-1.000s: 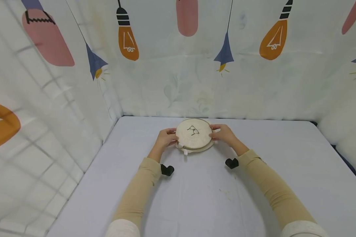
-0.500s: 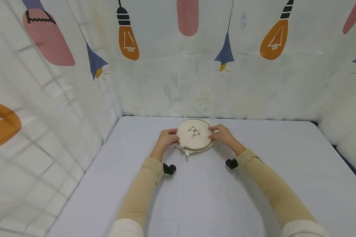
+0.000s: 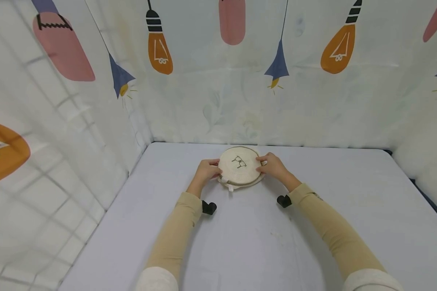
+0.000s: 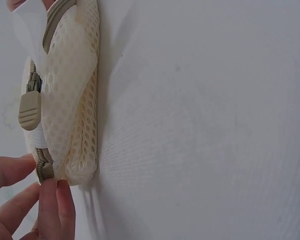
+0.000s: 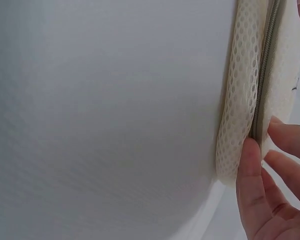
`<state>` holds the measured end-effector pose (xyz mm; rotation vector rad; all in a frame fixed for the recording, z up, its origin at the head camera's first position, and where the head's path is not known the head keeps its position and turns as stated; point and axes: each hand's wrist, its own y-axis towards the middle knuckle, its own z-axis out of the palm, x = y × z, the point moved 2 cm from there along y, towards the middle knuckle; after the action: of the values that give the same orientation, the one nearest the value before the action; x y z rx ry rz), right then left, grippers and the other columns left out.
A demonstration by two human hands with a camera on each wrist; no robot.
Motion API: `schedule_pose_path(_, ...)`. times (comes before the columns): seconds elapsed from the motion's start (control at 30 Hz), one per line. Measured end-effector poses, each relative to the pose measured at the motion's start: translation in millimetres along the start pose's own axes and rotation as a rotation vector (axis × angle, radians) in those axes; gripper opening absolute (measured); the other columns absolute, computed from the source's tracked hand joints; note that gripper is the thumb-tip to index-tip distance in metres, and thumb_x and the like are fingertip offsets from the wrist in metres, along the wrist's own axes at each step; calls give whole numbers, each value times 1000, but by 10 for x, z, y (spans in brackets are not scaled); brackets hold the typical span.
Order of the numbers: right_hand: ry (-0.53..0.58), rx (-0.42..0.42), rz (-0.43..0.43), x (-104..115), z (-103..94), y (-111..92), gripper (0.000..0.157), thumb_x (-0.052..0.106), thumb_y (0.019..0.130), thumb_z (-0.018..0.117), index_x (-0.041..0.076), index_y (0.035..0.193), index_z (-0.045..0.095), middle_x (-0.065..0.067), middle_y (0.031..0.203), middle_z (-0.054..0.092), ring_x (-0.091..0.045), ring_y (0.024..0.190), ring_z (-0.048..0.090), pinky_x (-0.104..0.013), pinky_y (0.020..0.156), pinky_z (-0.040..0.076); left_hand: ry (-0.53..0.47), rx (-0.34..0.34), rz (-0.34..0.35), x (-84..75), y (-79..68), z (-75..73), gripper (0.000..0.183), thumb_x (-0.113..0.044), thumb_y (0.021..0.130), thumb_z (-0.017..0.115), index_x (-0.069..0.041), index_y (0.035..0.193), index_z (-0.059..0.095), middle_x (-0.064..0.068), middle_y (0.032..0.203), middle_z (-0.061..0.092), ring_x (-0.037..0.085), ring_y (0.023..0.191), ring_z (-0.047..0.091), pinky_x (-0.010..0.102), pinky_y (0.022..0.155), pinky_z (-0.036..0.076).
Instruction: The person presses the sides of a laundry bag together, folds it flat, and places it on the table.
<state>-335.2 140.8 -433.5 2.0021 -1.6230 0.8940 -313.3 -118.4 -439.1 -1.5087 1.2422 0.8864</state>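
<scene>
A round cream mesh laundry bag [image 3: 236, 173] lies flattened near the far edge of the table, a dark line drawing on its top. My left hand [image 3: 206, 171] pinches its left edge between thumb and fingers. On the opposite side, my right hand [image 3: 273, 166] grips the right rim, fingertips at the zipper seam. In the left wrist view a beige zipper pull [image 4: 30, 111] and a white tag [image 4: 29, 30] show on the bag's side. The right wrist view shows the zipper [image 5: 264, 65] running along the rim above the honeycomb mesh [image 5: 235, 125].
A white cloth covers the table [image 3: 255, 242]. Behind it hangs a pale curtain [image 3: 189, 105] printed with lamps and bulbs, and another curtain side [image 3: 58, 161] stands at the left. Black heart-shaped pieces [image 3: 209, 207] sit at both sleeve cuffs.
The bag and my left hand have shifted slightly to the right in the head view. Both hands keep hold of the bag's edges; the right hand has hardly moved.
</scene>
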Motion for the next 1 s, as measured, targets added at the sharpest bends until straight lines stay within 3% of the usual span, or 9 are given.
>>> schedule_pose_path(0.13, -20, -12, -24, -4, -4, -9, 50, 8, 94, 74, -5, 140, 58, -28, 129, 52, -28, 93, 55, -31, 74, 49, 71, 11, 9, -12, -1, -12, 55, 6, 90, 69, -1, 144, 58, 20, 138, 59, 20, 97, 61, 29, 84, 57)
schedule_pose_path(0.3, -50, -4, -42, -1, -7, -41, 49, 9, 96, 72, -4, 141, 58, -27, 128, 54, -30, 97, 63, -33, 74, 53, 201, 37, 42, -7, -6, -48, 56, -2, 92, 70, -4, 146, 57, 17, 142, 58, 16, 83, 55, 24, 69, 51)
schedule_pose_path(0.4, -97, 3, -60, 9, -8, -53, 48, 11, 97, 71, -3, 141, 59, -27, 127, 55, -30, 97, 61, -35, 74, 52, 270, 48, 71, -10, -9, -61, 56, -4, 92, 69, -5, 147, 56, 17, 144, 57, 19, 86, 55, 26, 69, 50)
schedule_pose_path(0.57, -177, 12, -71, 25, 1, -75, 47, 15, 99, 69, -2, 142, 59, -26, 128, 56, -28, 92, 56, -35, 73, 50, 343, 53, 105, -35, -6, -50, 56, -7, 92, 68, -3, 147, 55, 18, 145, 57, 27, 110, 54, 34, 86, 49)
schedule_pose_path(0.8, -230, 12, -66, 39, -10, -107, 44, 15, 100, 67, 0, 141, 60, -25, 129, 58, -26, 92, 57, -34, 73, 51, 334, 59, 104, -55, 19, -11, 56, -5, 93, 67, -2, 147, 54, 19, 145, 56, 29, 113, 57, 39, 93, 52)
schedule_pose_path(1.0, -201, 67, -77, 100, -36, -171, 48, 15, 100, 67, -1, 144, 56, -31, 141, 52, -30, 96, 58, -38, 78, 52, 402, 80, 120, -48, -5, -25, 57, -8, 95, 66, 0, 149, 51, 21, 152, 49, 36, 145, 37, 48, 118, 33)
